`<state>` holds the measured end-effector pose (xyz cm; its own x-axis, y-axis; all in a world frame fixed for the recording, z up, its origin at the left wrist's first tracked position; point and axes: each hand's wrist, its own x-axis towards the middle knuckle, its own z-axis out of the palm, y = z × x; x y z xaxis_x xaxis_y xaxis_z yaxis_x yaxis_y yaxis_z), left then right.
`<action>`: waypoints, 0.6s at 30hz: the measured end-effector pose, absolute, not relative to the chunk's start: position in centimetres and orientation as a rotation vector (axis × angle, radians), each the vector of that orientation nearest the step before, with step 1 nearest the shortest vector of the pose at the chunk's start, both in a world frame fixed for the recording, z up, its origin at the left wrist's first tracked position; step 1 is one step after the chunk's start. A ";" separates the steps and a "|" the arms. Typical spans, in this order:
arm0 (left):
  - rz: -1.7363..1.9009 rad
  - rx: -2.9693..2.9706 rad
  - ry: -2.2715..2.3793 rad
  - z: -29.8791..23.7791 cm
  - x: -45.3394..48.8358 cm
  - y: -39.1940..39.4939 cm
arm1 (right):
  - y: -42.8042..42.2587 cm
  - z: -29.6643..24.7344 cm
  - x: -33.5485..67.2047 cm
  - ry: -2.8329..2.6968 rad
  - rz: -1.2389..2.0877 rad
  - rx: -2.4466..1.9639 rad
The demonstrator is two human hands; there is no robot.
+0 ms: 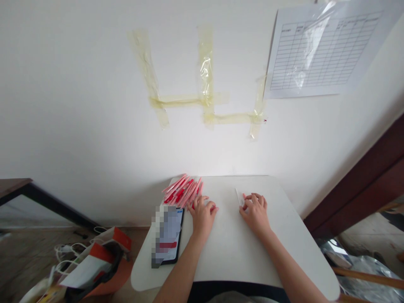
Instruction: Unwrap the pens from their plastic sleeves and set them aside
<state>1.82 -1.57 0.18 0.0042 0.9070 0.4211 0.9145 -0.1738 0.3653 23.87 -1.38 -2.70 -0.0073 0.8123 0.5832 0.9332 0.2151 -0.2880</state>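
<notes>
A fanned pile of thin red and pink sticks (182,191) lies at the back left of a small white table (233,248). My left hand (202,212) rests palm down beside the pile, its fingertips touching the nearest sticks. My right hand (255,210) lies on the table to the right, fingers curled over a small clear, flat piece (239,196). Whether that hand grips the piece or only touches it is unclear.
A phone (169,235) lies on the table's left edge. On the floor at left sit an orange-and-white box (97,261) and white cables (65,252). The white wall ahead carries old tape strips (205,84) and a printed chart (322,50). A dark wooden frame (362,176) stands right.
</notes>
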 end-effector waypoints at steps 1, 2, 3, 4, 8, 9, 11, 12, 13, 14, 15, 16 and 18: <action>-0.911 -2.220 -2.014 0.2 1.8 -1.6 | -1.4 -2.7 23.9 -1.836 -0.236 -1.613; -0.911 -2.224 -2.017 0.1 1.8 -1.5 | -1.4 -2.6 23.9 -1.834 -0.234 -1.607; -0.910 -2.233 -2.018 0.1 1.8 -1.5 | -1.4 -2.5 23.9 -1.832 -0.230 -1.600; -0.908 -2.246 -2.016 0.1 1.8 -1.5 | -1.4 -2.5 23.9 -1.829 -0.227 -1.592; -0.884 -2.334 -1.973 0.0 1.8 -1.6 | -1.5 -2.3 24.1 -1.810 -0.222 -1.563; -0.875 -2.355 -1.961 0.0 1.8 -1.6 | -1.5 -2.3 24.2 -1.806 -0.223 -1.559; -0.860 -2.390 -1.941 0.0 1.7 -1.7 | -1.4 -2.3 24.5 -1.800 -0.224 -1.555; -0.857 -2.400 -1.933 0.1 1.7 -1.8 | -1.4 -2.3 24.6 -1.796 -0.224 -1.555; -0.861 -2.403 -1.927 0.2 1.6 -1.8 | -1.4 -2.3 24.7 -1.792 -0.225 -1.554; -0.869 -2.399 -1.924 0.3 1.5 -1.9 | -1.4 -2.3 24.7 -1.790 -0.225 -1.554; -0.880 -2.388 -1.924 0.4 1.4 -2.0 | -1.4 -2.3 24.8 -1.787 -0.224 -1.554; -0.889 -2.373 -1.931 0.6 1.4 -2.1 | -1.4 -2.3 24.8 -1.784 -0.223 -1.555; -0.886 -2.359 -1.948 0.8 1.2 -2.2 | -1.4 -2.3 24.8 -1.777 -0.220 -1.558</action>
<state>1.22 -2.21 0.81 0.0977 0.9176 0.3854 0.8933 -0.2516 0.3726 24.76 -1.40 -2.26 0.0215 0.7804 0.6249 0.9093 0.2446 -0.3367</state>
